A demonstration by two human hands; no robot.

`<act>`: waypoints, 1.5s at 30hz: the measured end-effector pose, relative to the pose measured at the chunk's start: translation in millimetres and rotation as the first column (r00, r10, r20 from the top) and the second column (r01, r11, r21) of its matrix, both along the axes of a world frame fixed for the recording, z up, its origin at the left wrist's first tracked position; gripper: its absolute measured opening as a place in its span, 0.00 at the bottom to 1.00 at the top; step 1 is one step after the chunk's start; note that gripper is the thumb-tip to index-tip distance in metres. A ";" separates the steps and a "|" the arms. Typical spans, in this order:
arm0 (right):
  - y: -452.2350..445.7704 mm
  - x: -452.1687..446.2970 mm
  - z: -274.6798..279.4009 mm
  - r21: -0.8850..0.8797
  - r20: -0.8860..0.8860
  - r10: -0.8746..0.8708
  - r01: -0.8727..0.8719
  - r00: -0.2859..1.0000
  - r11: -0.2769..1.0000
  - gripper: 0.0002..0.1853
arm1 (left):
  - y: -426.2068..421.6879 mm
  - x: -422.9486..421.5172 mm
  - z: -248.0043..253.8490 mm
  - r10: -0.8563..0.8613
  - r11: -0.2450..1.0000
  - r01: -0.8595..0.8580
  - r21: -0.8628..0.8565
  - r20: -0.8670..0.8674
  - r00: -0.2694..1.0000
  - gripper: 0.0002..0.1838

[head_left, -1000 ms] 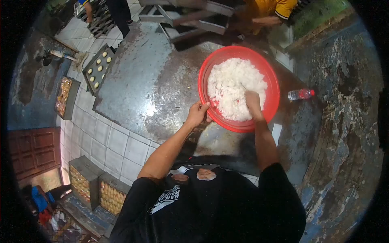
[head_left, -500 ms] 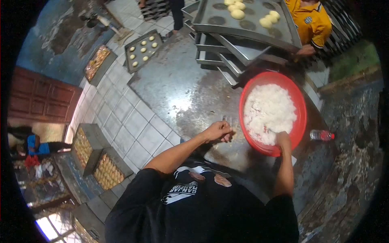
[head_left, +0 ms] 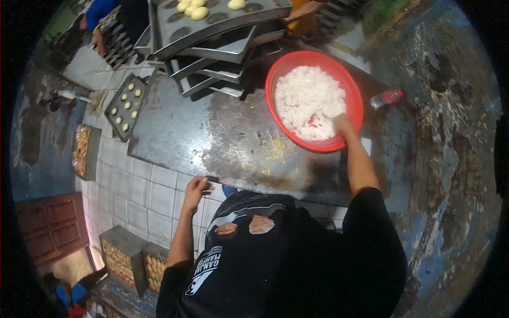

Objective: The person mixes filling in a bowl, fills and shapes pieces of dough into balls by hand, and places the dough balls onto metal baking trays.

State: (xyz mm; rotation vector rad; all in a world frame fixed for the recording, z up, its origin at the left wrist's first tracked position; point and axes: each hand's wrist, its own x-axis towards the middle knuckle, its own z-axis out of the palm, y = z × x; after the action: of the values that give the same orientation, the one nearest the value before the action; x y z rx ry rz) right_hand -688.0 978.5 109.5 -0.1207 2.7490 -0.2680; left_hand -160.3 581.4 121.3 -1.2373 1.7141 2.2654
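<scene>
The person's right hand [head_left: 343, 125] is way nearer, with the white mix [head_left: 306, 94] in the red bowl [head_left: 354, 91] around its 10 o'clock, openness and grip too hidden to call, while the left hand [head_left: 196, 190], half-curled and seemingly empty, hangs off the bowl's 8 o'clock.

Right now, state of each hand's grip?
Left hand: loosely open, nothing visible in it.
Right hand: down in the red basin, fingertips hidden; grip can't be told.
</scene>
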 end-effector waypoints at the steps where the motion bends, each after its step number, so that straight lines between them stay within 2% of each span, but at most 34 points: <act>1: -7.8 -0.9 -9.5 0.022 0.037 0.091 -0.092 0.995 0.996 0.20 | -9.0 19.2 -6.1 0.033 0.999 -0.033 -0.023 0.012 0.999 0.12; 2: -16.8 0.4 -22.1 0.039 0.080 0.185 -0.189 0.979 0.981 0.19 | -15.9 38.7 -12.7 0.088 0.996 -0.087 -0.015 0.017 0.996 0.12; 3: -45.3 37.5 31.4 -0.014 0.265 0.423 -0.435 0.867 0.900 0.13 | -20.4 57.4 -19.5 0.145 0.989 -0.145 -0.008 0.024 0.989 0.12; 4: -60.2 43.7 7.5 0.113 0.019 0.762 -0.758 0.648 0.642 0.14 | -23.4 71.9 -19.2 0.178 0.984 -0.178 -0.001 0.059 0.982 0.16; 5: -80.7 61.3 9.5 -0.059 0.108 0.646 -0.644 0.756 0.763 0.15 | -25.8 90.2 -30.1 0.168 0.986 -0.168 0.011 0.054 0.984 0.16; 6: -91.7 55.5 -20.0 0.090 0.098 0.852 -0.857 0.514 0.507 0.16 | -29.1 109.9 -48.8 0.179 0.983 -0.183 0.030 0.100 0.979 0.14; 7: -87.0 51.9 -33.5 0.101 0.101 0.847 -0.852 0.522 0.513 0.16 | -31.1 127.3 -65.4 0.194 0.978 -0.202 0.045 0.145 0.970 0.13; 8: -82.7 48.8 -44.2 0.112 0.048 0.529 -0.531 0.847 0.840 0.15 | -32.0 145.2 -76.0 0.151 0.986 -0.162 0.044 0.190 0.970 0.13; 9: -79.7 49.1 -48.8 0.091 -0.001 0.100 -0.100 0.995 0.991 0.14 | -35.5 165.8 -83.8 0.110 0.992 -0.123 0.039 0.240 0.965 0.14; 10: -66.0 45.1 -40.1 0.076 -0.164 0.107 -0.095 0.981 0.993 0.13 | -40.8 187.5 -93.1 0.065 0.997 -0.075 0.025 0.291 0.955 0.14; 11: -55.8 38.7 -27.4 0.039 -0.155 0.051 -0.045 0.987 0.998 0.12 | -43.1 207.3 -94.0 0.090 0.995 -0.100 0.017 0.296 0.951 0.14; 14: -49.0 28.5 -18.5 0.175 -0.180 0.068 -0.036 0.981 0.984 0.11 | -45.1 268.0 -100.4 0.276 0.951 -0.308 0.030 0.365 0.889 0.14; 16: -89.9 43.2 1.9 0.147 -0.156 0.311 -0.289 0.938 0.946 0.11 | -45.1 306.7 -118.1 0.290 0.933 -0.355 0.062 0.457 0.841 0.15; 17: -115.2 46.7 -0.7 0.110 0.023 0.307 -0.307 0.951 0.945 0.14 | -46.5 321.9 -122.0 0.260 0.936 -0.343 0.077 0.506 0.822 0.15; 19: -150.6 59.4 -6.5 0.211 0.204 0.577 -0.611 0.791 0.763 0.14 | -47.7 330.0 -106.5 0.153 0.960 -0.256 0.109 0.561 0.813 0.14; 20: -154.0 58.7 -22.1 0.195 0.199 0.582 -0.614 0.789 0.765 0.14 | -48.6 328.3 -96.4 0.135 0.971 -0.224 0.088 0.572 0.809 0.15; 21: -148.1 52.9 -61.6 0.107 -0.028 0.324 -0.320 0.945 0.941 0.15 | -49.9 323.3 -87.3 0.148 0.971 -0.228 0.070 0.577 0.803 0.15; 22: -136.4 49.5 -89.4 -0.048 -0.202 -0.003 -0.007 0.979 0.999 0.16 | -48.9 322.5 -78.8 0.227 0.965 -0.261 0.001 0.490 0.842 0.15; 23: -108.3 35.3 -97.3 0.002 -0.311 0.151 -0.159 0.938 0.987 0.10 | -44.4 321.5 -67.7 0.295 0.953 -0.296 -0.061 0.397 0.869 0.14; 24: -91.8 24.0 -92.4 -0.040 -0.249 -0.008 -0.002 0.969 0.999 0.10 | -40.2 313.7 -50.9 0.374 0.926 -0.362 -0.108 0.383 0.844 0.14; 26: -85.1 44.8 6.2 -0.115 -0.099 -0.258 0.247 0.961 0.962 0.17 | -34.0 330.0 -52.8 0.437 0.896 -0.432 -0.100 0.373 0.818 0.13; 27: -74.9 41.6 19.0 -0.036 -0.111 -0.227 0.225 0.967 0.974 0.17 | -28.8 337.2 -60.5 0.497 0.860 -0.505 -0.077 0.353 0.793 0.13; 28: -64.9 41.0 23.0 -0.061 -0.157 -0.251 0.245 0.955 0.968 0.17 | -20.8 338.7 -63.3 0.498 0.852 -0.518 -0.072 0.419 0.760 0.13; 30: -52.4 41.0 28.3 -0.089 -0.205 -0.276 0.263 0.939 0.961 0.17 | 3.1 337.6 -70.6 0.480 0.863 -0.501 -0.067 0.420 0.770 0.13; 32: -45.0 52.2 25.2 0.141 -0.017 0.091 -0.088 0.996 0.986 0.17 | 28.8 330.7 -69.0 0.363 0.926 -0.369 -0.082 0.465 0.807 0.13; 33: -50.0 54.5 26.9 0.141 0.018 0.167 -0.167 0.986 0.976 0.17 | 36.2 333.1 -85.0 0.356 0.929 -0.360 -0.084 0.463 0.812 0.13; 34: -59.4 56.7 28.7 0.135 0.049 0.238 -0.243 0.970 0.961 0.16 | 43.1 339.8 -116.0 0.315 0.933 -0.360 0.010 0.461 0.830 0.14; 35: -68.1 58.0 23.9 0.119 0.133 0.392 -0.407 0.911 0.906 0.15 | 46.1 338.7 -130.9 0.269 0.931 -0.351 0.104 0.456 0.849 0.14; 36: -70.3 60.5 7.3 0.127 0.116 0.545 -0.557 0.830 0.821 0.13 | 46.2 327.6 -127.9 0.254 0.938 -0.332 0.099 0.454 0.854 0.14; 37: -82.8 85.3 54.4 0.119 0.211 0.474 -0.504 0.855 0.856 0.13 | 45.2 308.0 -119.3 0.187 0.975 -0.221 0.033 0.424 0.886 0.15; 39: -53.9 56.2 17.1 0.183 0.265 0.531 -0.583 0.805 0.792 0.14 | 39.7 258.1 -88.5 0.059 0.992 -0.013 -0.122 0.378 0.924 0.16; 41: -16.1 35.7 18.7 0.129 -0.016 0.302 -0.298 0.953 0.946 0.14 | 31.3 217.5 -52.7 -0.017 0.959 0.120 -0.256 0.373 0.928 0.16; 43: -14.4 29.6 31.3 0.111 -0.085 0.260 -0.250 0.962 0.962 0.15 | 31.9 195.8 -33.4 0.216 0.952 -0.149 -0.266 0.247 0.945 0.16; 45: -22.1 38.6 34.2 0.096 -0.143 0.201 -0.188 0.969 0.977 0.15 | 35.2 174.9 -16.1 0.263 0.941 -0.193 -0.277 0.243 0.933 0.15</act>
State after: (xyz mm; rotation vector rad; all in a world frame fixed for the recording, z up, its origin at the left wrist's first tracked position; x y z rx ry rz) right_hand -649.4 956.4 143.7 -0.4025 2.8664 -0.0952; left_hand 14.6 616.6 105.2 -1.7991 1.8709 1.8994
